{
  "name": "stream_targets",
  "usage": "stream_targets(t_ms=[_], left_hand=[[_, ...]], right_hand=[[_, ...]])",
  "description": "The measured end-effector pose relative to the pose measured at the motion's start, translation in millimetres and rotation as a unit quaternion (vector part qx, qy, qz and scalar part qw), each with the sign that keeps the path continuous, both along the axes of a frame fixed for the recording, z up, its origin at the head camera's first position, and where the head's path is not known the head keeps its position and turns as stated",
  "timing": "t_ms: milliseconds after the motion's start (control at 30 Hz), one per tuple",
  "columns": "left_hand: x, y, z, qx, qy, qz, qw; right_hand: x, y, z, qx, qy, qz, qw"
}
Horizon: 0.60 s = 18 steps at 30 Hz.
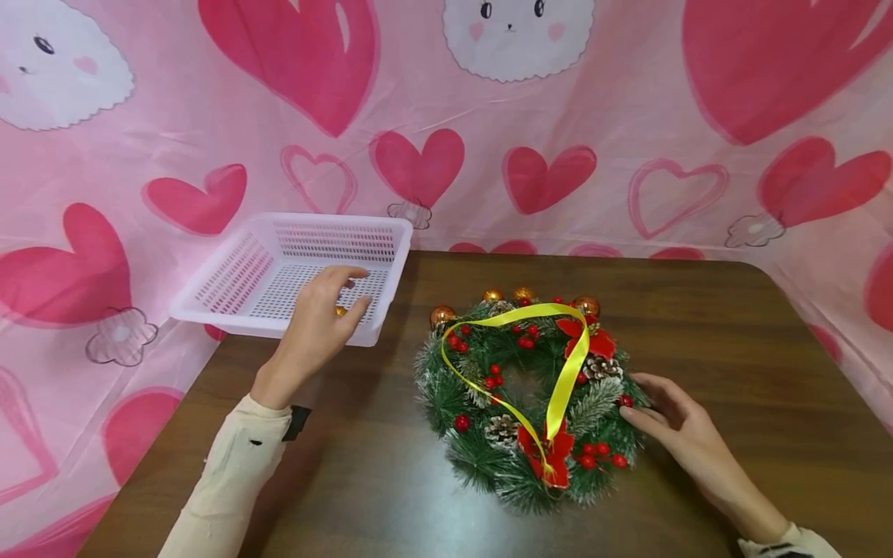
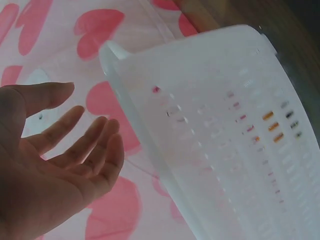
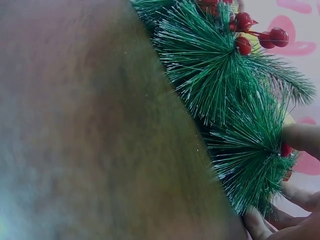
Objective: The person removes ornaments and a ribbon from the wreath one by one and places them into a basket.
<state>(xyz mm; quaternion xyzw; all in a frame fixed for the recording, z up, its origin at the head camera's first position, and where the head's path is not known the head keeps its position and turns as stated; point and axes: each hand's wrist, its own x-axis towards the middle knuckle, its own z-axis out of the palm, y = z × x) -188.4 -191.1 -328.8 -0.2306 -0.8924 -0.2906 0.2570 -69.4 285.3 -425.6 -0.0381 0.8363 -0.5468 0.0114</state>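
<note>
My left hand (image 1: pixel 324 314) hovers over the near right part of a white plastic basket (image 1: pixel 293 324), fingers loosely bent and apart from the thumb, holding nothing. A small gold ball (image 1: pixel 340 311) shows in the basket through the gap of that hand. On the table lies a green Christmas wreath (image 1: pixel 474 457) with red berries, pinecones, red flowers and a yellow ribbon (image 1: pixel 568 372) looped over it. My right hand (image 1: pixel 687 434) grips the wreath's right edge, thumb on top near a red berry and fingers round the outer side, as the right wrist view shows too.
Several gold balls (image 1: pixel 523 294) sit along the wreath's far edge. The basket stands at the back left of the brown wooden table (image 1: pixel 753 341), its left side reaching past the table edge. A pink cloth with hearts (image 1: pixel 551 178) hangs behind.
</note>
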Motion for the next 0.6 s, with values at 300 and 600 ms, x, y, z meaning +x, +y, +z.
stream_targets(t_ms=[300,600], left_hand=[[2.1,20.2,1.8,0.010,-0.010,-0.059,0.9982],[-5.7,42.9,4.8,0.005,-0.038,-0.083,0.9958]], right_hand=[[0.6,-2.0,-0.6,0.006,0.022,-0.003,1.000],[-0.1,-1.3,-0.6,0.047,0.035,-0.038,0.998]])
